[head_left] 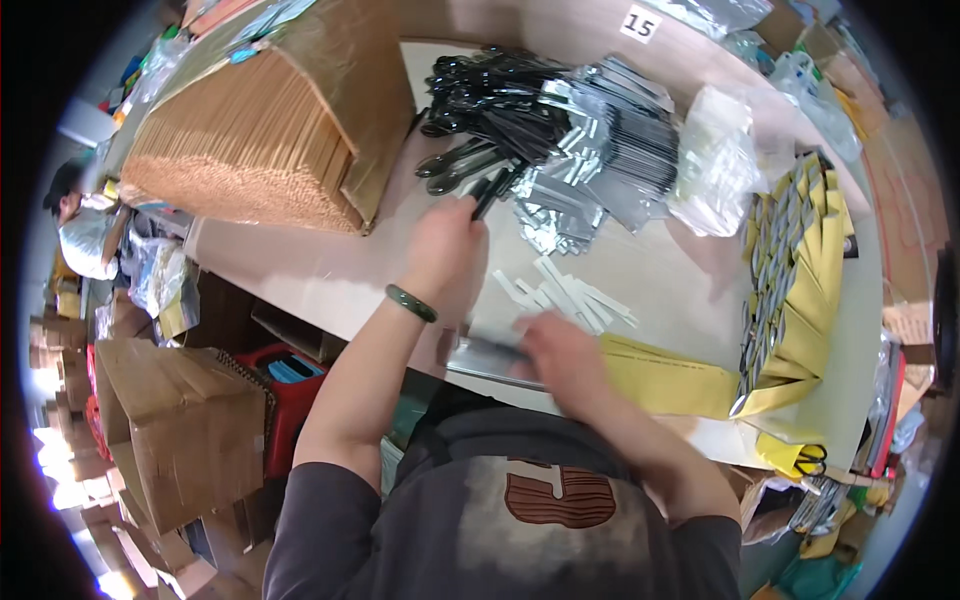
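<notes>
My left hand (447, 245), with a dark green bangle on its wrist, reaches to the near edge of a heap of glossy black spoons (485, 95). Its fingers are closed on the handle of a black spoon (490, 192). Smeared by motion, my right hand (565, 360) is low over the table's front edge, beside a blurred, flat silvery piece (488, 358) with a dark end. Whether it grips that piece is unclear. Between the hands and the heap lie several loose white strips (570, 292). Flat silver packets (625, 130) are piled against the spoons' right side.
A cardboard box (375, 110) packed with brown sheets stands at the left. Crumpled clear plastic (715, 160) and a folded yellow band (815, 270) with grey pieces lie at the right. Yellow-handled scissors (808, 460) are at the lower right. A co-worker (85, 230) is at the far left.
</notes>
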